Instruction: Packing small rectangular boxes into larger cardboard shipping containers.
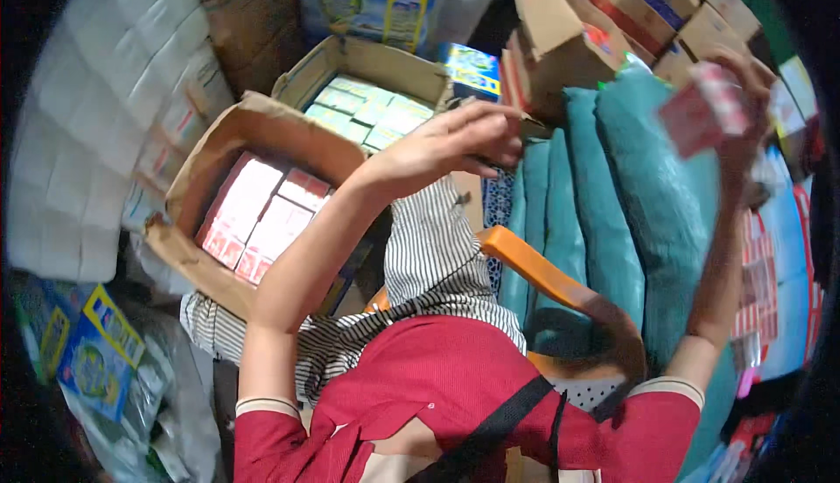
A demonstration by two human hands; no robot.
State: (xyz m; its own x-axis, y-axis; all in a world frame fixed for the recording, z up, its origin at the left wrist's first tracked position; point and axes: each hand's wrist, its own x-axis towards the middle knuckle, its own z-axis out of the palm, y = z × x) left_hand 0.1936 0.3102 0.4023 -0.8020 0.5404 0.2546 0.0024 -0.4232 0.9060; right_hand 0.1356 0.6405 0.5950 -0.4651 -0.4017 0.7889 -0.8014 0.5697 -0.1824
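Note:
On the right, my right hand (748, 102) is raised and closed on a small red-and-white box (704, 114). Motion blurs the box and the fingers around it. My left hand (468, 133) hangs in mid-air near the centre, fingers loosely bent and thumb apart, with nothing visible in it. Below my left forearm an open cardboard carton (197, 172) contains several red-and-white packs (254, 190). Behind it, a second open carton (302, 76) holds rows of pale green-and-white packs (354, 102).
Large teal wrapped bundles (647, 159) stand to the right, beside an orange chair arm (542, 269). White wrapped packs (79, 133) are stacked at left. Blue-and-yellow boxes (372, 2) sit at the back; brown cartons (569, 41) pile up back right. Plastic wrap (179, 387) lies lower left.

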